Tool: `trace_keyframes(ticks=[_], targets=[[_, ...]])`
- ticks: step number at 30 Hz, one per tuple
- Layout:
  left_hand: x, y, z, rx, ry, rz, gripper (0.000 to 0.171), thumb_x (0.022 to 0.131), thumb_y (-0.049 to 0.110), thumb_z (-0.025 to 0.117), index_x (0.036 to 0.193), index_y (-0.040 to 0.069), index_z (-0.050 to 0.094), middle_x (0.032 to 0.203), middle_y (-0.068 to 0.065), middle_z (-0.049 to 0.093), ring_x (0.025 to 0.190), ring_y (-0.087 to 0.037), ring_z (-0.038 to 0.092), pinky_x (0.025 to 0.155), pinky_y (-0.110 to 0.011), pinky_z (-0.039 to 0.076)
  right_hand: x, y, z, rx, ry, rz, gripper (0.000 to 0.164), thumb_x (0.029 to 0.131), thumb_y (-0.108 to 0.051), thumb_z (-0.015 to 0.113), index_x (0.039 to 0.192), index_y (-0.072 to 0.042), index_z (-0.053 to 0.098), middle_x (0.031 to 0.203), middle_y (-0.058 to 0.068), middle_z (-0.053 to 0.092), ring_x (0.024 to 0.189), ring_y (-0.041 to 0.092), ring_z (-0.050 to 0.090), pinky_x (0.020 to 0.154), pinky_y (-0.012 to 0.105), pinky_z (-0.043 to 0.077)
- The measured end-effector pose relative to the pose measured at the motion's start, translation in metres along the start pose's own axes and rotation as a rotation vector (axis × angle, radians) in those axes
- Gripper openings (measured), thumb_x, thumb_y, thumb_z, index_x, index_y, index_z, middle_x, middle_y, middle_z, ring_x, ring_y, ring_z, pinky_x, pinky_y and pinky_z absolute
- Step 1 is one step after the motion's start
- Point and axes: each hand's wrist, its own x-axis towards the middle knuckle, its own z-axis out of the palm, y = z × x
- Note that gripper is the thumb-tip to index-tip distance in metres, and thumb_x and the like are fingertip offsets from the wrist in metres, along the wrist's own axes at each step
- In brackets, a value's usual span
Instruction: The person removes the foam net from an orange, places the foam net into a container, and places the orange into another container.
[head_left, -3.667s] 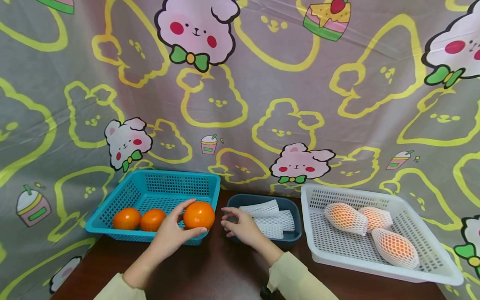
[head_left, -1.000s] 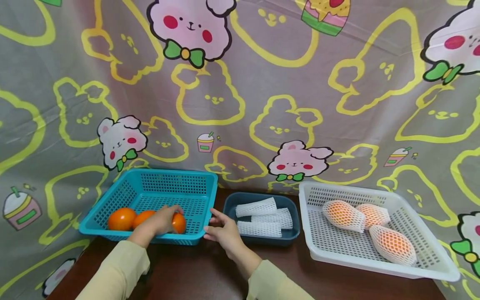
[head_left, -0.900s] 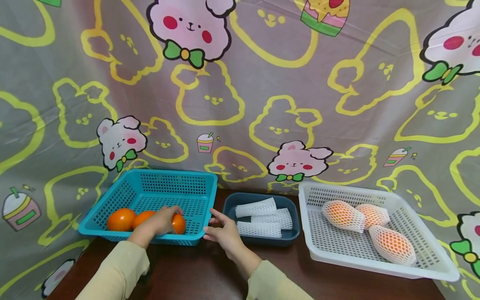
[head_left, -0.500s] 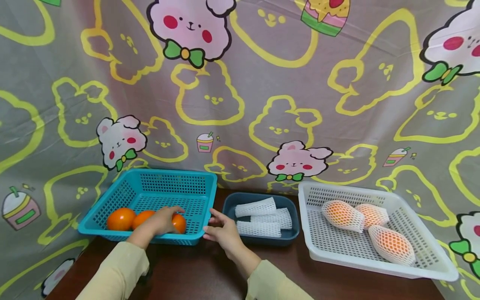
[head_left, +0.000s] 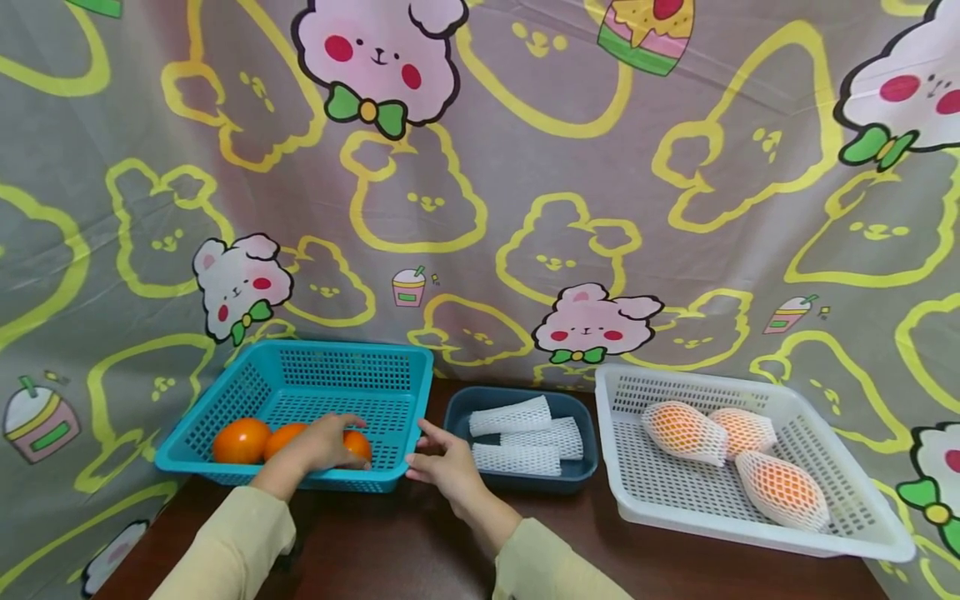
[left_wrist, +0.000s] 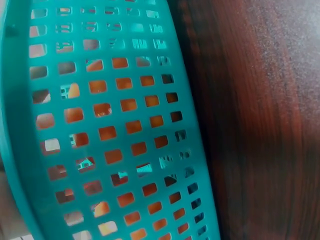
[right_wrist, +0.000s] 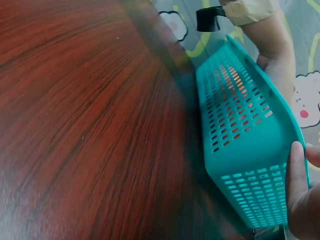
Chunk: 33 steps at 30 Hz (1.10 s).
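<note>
cupping a glossy round orange fruit [head_left: 359, 445] inside a turquoise slotted plastic basket [head_left: 345, 358]
left hand [head_left: 322, 442] grasps the fruit; right hand [head_left: 448, 467], relaxed, touches the basket's rim.

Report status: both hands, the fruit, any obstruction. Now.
Left hand at the rightmost orange fruit, grip unclear. Right hand touching right side of teal basket. Three bare fruits inside. Left hand partly hides two.

Beyond the right grip [head_left: 450, 473], a creased grey cloth [head_left: 525, 171] rises as a backdrop, printed with yellow-outlined figures [head_left: 418, 200], white rabbits [head_left: 378, 62] in green bows and drink cups [head_left: 407, 288]. Below the grip stretches a dark reddish-brown worktop [head_left: 405, 537] with streaked grain, its surface catching a pale sheen.
</note>
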Motion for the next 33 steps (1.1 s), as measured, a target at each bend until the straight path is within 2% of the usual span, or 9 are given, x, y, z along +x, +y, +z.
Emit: trace_keyframes(ticks=[5,10,14,22,28,33], targets=[[-0.001,0.003,-0.001,-0.003,0.036,0.033,0.056,0.083,0.028,0.087,0.127,-0.002,0.067,0.128,-0.028,0.06,0.115,-0.045,0.055,0.096,-0.059,0.048,0.001,0.002,-0.001,-0.024,-0.014,-0.026,0.061,0.093,0.008,0.068,0.15,0.002,0.047,0.11,0.013,0.057,0.076,0.014,0.066,0.077,0.034,0.06],[-0.001,0.007,-0.004,-0.001,0.087,0.057,0.048,0.087,0.026,0.083,0.124,0.0,0.069,0.129,-0.028,0.058,0.113,-0.044,0.057,0.093,-0.058,0.05,0.0,-0.001,-0.008,-0.048,-0.058,-0.052,0.064,0.094,0.006,0.067,0.152,0.005,0.041,0.112,0.017,0.059,0.08,0.021,0.07,0.078,0.036,0.061],[-0.002,0.013,-0.005,-0.009,0.12,0.071,0.043,0.09,0.026,0.08,0.124,0.001,0.069,0.131,-0.027,0.058,0.114,-0.044,0.058,0.092,-0.058,0.051,-0.002,-0.009,-0.019,-0.09,-0.11,-0.058,0.063,0.097,0.002,0.065,0.153,0.007,0.038,0.117,0.019,0.058,0.087,0.024,0.07,0.081,0.037,0.06],[-0.003,0.029,-0.006,-0.044,0.142,0.088,0.042,0.094,0.024,0.076,0.129,0.001,0.067,0.134,-0.023,0.06,0.124,-0.045,0.054,0.098,-0.059,0.048,-0.008,-0.031,-0.053,-0.215,-0.199,-0.075,0.054,0.104,-0.008,0.058,0.152,0.007,0.039,0.123,0.019,0.059,0.098,0.029,0.07,0.09,0.038,0.057],[-0.005,0.04,-0.005,-0.078,0.173,0.116,0.039,0.095,0.02,0.076,0.128,0.001,0.068,0.126,-0.019,0.064,0.116,-0.04,0.06,0.093,-0.053,0.053,-0.018,-0.047,-0.079,-0.304,-0.234,-0.082,0.05,0.106,-0.014,0.057,0.15,0.008,0.044,0.137,0.029,0.055,0.115,0.038,0.065,0.099,0.044,0.052],[-0.006,0.052,-0.004,-0.097,0.211,0.127,0.033,0.095,0.019,0.075,0.124,0.005,0.07,0.114,-0.016,0.066,0.099,-0.032,0.062,0.081,-0.046,0.056,-0.029,-0.056,-0.1,-0.461,-0.216,-0.17,0.045,0.105,-0.015,0.06,0.145,0.003,0.053,0.133,0.024,0.061,0.116,0.043,0.063,0.096,0.043,0.054]])
